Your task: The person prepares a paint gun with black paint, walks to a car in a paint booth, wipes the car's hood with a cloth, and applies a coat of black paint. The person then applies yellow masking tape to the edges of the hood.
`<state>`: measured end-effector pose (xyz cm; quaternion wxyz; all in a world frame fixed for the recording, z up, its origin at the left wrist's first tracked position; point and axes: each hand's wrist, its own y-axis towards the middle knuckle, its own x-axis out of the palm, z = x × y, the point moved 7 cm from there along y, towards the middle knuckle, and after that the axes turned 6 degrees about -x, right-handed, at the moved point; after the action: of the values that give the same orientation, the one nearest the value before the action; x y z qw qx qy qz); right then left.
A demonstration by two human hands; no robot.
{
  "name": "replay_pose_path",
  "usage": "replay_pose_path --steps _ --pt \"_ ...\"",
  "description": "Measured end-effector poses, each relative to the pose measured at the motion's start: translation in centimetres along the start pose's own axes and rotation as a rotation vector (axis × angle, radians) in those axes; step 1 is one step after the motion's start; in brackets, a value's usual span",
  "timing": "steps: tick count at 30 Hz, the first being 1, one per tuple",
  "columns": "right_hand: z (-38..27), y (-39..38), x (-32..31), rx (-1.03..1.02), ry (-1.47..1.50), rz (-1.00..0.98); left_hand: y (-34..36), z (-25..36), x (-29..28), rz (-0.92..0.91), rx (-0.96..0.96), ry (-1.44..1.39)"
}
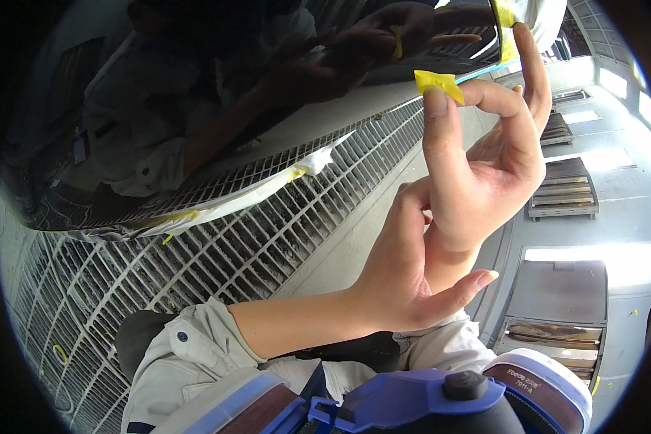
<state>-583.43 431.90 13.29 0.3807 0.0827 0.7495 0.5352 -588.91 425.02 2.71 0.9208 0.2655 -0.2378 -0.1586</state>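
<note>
My right hand (pixel 495 155) is raised beside a glossy black panel (pixel 217 79), probably a vehicle's bodywork. Its thumb and index finger pinch a small piece of yellow tape (pixel 439 84). Another finger of that hand stretches up to the yellow masking tape (pixel 508 32) at the panel's edge; I cannot tell whether it touches. My left hand (pixel 405 278) crosses in from the lower left, against the right wrist. Its thumb points out to the right and one finger bends. The other left fingers are hidden behind the right hand. The dark panel mirrors my hands.
White masking sheet (pixel 239 195) with bits of yellow tape runs along the panel's lower edge. Beneath lies a metal floor grating (pixel 296 231). Slatted vents (pixel 563 188) line the pale wall at right. A blue respirator (pixel 419 401) with filter cartridges fills the lower edge.
</note>
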Motion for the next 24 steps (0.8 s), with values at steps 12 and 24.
replay_pose_path --steps 12,24 --pt "-0.07 -0.31 0.04 0.048 0.007 0.003 -0.07 -0.09 0.04 0.016 -0.001 0.001" --pt "0.0 -0.35 0.07 0.059 -0.007 0.007 -0.17 -0.15 -0.01 0.019 -0.003 0.002"
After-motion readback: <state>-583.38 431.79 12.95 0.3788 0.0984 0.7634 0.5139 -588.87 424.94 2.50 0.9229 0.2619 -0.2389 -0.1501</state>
